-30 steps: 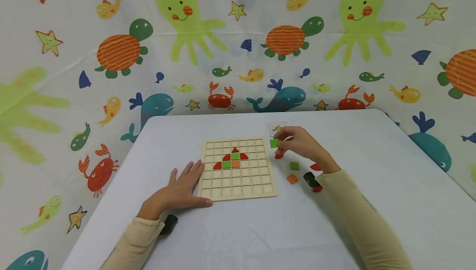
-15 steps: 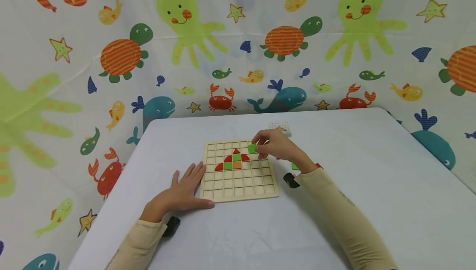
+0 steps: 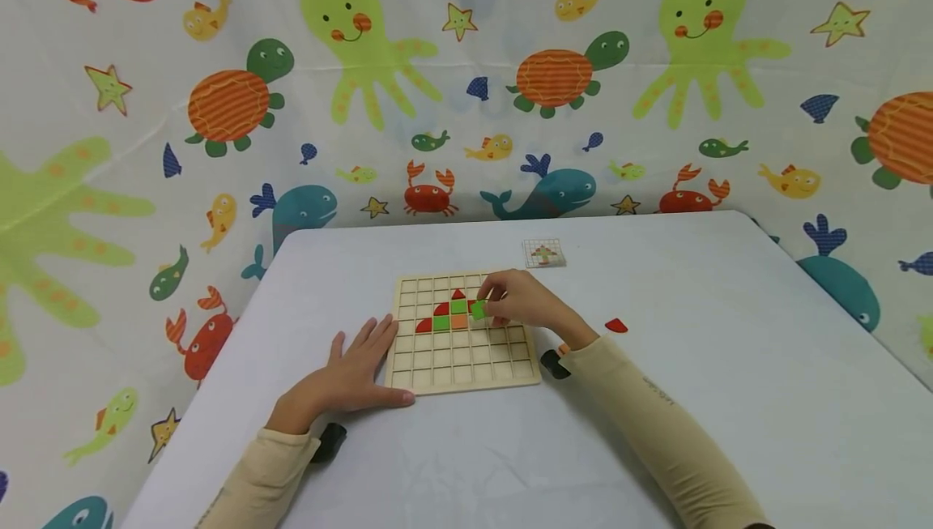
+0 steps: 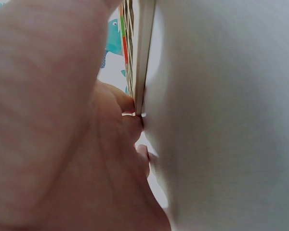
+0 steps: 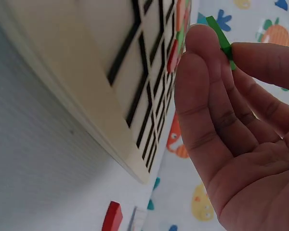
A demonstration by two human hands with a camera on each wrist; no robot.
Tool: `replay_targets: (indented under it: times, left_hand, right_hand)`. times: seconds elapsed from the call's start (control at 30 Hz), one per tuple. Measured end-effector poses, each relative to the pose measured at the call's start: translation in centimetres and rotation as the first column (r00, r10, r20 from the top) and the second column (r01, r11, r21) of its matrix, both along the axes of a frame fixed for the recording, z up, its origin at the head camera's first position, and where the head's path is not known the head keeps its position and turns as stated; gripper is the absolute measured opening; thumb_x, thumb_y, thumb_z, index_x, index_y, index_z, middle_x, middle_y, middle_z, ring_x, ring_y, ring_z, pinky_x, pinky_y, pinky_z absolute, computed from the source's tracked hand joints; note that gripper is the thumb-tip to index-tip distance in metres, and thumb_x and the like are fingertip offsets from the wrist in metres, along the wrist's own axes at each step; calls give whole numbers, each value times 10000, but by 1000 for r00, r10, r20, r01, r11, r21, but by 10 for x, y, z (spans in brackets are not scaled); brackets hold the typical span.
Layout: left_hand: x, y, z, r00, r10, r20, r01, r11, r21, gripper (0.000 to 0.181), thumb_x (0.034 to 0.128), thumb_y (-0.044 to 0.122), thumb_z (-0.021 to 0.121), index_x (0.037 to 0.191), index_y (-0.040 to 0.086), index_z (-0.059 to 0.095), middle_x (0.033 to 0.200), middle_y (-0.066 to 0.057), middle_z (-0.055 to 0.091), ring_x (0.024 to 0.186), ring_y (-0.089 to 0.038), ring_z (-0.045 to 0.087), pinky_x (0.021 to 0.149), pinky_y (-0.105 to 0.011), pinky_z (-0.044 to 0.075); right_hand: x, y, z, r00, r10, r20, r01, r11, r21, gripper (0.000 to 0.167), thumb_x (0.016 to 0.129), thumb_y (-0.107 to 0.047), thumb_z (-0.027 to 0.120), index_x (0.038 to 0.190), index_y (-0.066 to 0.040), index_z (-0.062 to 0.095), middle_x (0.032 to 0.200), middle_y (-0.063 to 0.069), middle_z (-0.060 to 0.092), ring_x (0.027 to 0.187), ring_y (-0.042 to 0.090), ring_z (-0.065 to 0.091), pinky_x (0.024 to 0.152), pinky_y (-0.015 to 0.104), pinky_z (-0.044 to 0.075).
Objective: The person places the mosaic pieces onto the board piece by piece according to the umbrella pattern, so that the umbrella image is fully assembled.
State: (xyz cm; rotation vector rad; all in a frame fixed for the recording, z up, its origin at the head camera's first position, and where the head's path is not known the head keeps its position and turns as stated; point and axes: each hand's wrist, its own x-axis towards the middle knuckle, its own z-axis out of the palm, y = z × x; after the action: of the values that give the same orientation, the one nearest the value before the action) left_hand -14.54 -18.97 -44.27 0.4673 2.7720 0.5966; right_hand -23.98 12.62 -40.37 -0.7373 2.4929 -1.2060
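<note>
A pale wooden grid board (image 3: pixel 466 359) lies on the white table, with red, green and orange tiles set in its upper middle cells. My right hand (image 3: pixel 528 300) is over the board and pinches a green square tile (image 3: pixel 478 309) between thumb and fingertips. In the right wrist view the green tile (image 5: pixel 221 41) is seen edge-on, tilted and held above the board's surface. My left hand (image 3: pixel 350 375) rests flat with spread fingers along the board's left edge; the thumb touches its lower left corner. From the left wrist, the board's side (image 4: pixel 144 57) stands against the fingers.
A small picture card (image 3: pixel 543 253) with a gridded pattern lies behind the board. To the right sits a red tile (image 3: pixel 616 325), and an orange tile (image 3: pixel 564 348) is partly hidden by the right wrist. A printed sea-animal cloth (image 3: pixel 452 132) hangs behind the table.
My right hand has carried the green tile leftward from beside the card to over the board, near the set tiles. The left hand stays at the board's edge.
</note>
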Motion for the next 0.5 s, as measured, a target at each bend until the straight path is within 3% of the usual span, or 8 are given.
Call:
replay_targets:
  times: [0.33, 0.5]
  left_hand:
    - [-2, -1, 0, 1000, -7, -5, 7, 1000, -12, 1289, 808, 690, 825, 1701, 7, 193, 1774, -204, 122, 1625, -445, 10, 1184, -771, -67]
    - [-3, 0, 1, 1000, -8, 1, 8, 1000, -15, 1288, 807, 694, 823, 1700, 7, 198, 1773, -205, 130, 1627, -440, 9, 1185, -769, -68]
  right_hand:
    - [-1, -6, -16, 998, -4, -69, 10, 997, 82, 127, 967, -1, 676, 1082, -14, 729, 767, 39, 666, 597, 146, 659, 673, 288, 525]
    - [1, -7, -17, 996, -10, -90, 20, 994, 104, 113, 963, -7, 694, 1068, -14, 735, 759, 15, 676, 593, 126, 653, 703, 286, 527]
